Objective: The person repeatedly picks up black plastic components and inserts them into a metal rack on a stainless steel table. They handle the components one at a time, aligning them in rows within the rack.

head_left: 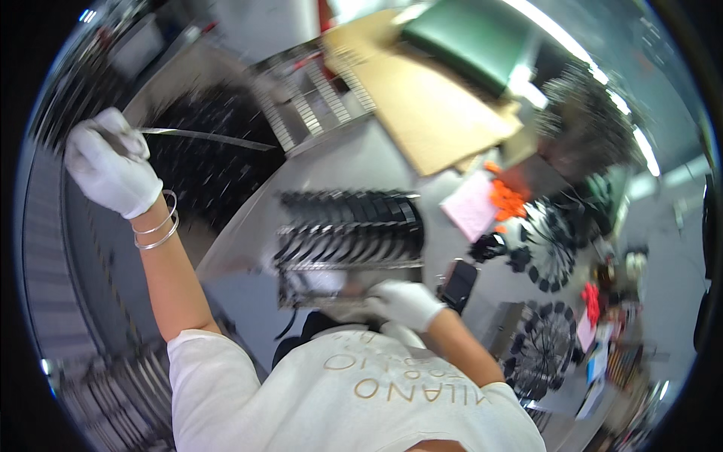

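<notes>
Over a dark heap of parts (207, 177), the thin strip (215, 136) is pinched in your left hand (113, 162); your right hand (407, 303) meets the ribbed rack (350, 230), grip unclear. You seem mid-handling; moving the strip calls for minding the rack's left edge. Bare counter (358, 162) shows beyond.

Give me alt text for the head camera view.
A white-gloved left hand pinches a thin strip out at left, while the gloved right hand is at the near edge of a metal rack of dark curved strips. A phone and orange pieces lie to the right.
</notes>
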The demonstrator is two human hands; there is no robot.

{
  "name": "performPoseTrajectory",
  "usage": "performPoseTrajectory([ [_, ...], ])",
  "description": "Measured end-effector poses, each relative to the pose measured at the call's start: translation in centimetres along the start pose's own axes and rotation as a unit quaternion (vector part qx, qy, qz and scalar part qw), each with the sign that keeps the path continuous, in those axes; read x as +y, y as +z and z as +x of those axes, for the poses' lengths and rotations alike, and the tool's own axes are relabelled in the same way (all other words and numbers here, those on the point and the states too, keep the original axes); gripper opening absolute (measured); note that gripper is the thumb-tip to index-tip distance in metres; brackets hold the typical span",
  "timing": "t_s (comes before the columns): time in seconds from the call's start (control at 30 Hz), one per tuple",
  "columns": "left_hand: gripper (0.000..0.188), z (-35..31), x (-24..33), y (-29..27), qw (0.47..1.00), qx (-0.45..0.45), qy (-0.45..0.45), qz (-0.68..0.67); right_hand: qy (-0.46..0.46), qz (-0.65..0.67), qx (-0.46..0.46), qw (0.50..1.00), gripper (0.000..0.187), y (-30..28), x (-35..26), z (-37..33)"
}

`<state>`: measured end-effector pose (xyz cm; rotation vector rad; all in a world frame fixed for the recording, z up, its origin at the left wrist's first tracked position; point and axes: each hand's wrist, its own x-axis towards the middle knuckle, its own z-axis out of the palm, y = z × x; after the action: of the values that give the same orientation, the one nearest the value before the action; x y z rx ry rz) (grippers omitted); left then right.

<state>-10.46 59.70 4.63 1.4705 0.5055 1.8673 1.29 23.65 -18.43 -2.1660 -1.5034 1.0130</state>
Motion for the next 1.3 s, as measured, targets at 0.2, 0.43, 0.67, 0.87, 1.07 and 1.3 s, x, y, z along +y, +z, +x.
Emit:
performPoseTrajectory([
  [0.2, 0.016, -12.3, -12.5, -22.0, 0.931, 0.137, -0.329, 0.079, -0.096, 0.194, 0.194, 0.957, 0.02, -9.2, -8.5, 8.8],
  [0.43, 0.033, -19.3, -15.4, -18.3, 0.891, 0.047, -0.451, 0.013, -0.157, -0.199, 0.154, 0.955, 0.058, -5.7, -5.2, 22.0],
  [0.67, 0.034, -17.6, -15.4, -18.0, 0.897, -0.043, -0.44, -0.008, -0.179, -0.153, 0.134, 0.962, 0.057, -5.4, -4.2, 22.4],
  [0.87, 0.035, -20.2, -17.3, -17.0, 0.879, -0.099, -0.464, -0.048, -0.174, -0.125, 0.117, 0.97, 0.061, -5.4, -4.3, 22.9],
  [1.07, 0.026, -22.0, -16.9, -16.7, 0.872, -0.049, -0.485, -0.052, -0.157, -0.102, 0.11, 0.976, 0.061, -5.1, -3.4, 23.0],
  [1.3, 0.018, -25.6, -16.9, -15.9, 0.834, -0.007, -0.549, 0.059, -0.134, -0.156, 0.108, 0.973, 0.069, -5.4, -4.7, 22.4],
])
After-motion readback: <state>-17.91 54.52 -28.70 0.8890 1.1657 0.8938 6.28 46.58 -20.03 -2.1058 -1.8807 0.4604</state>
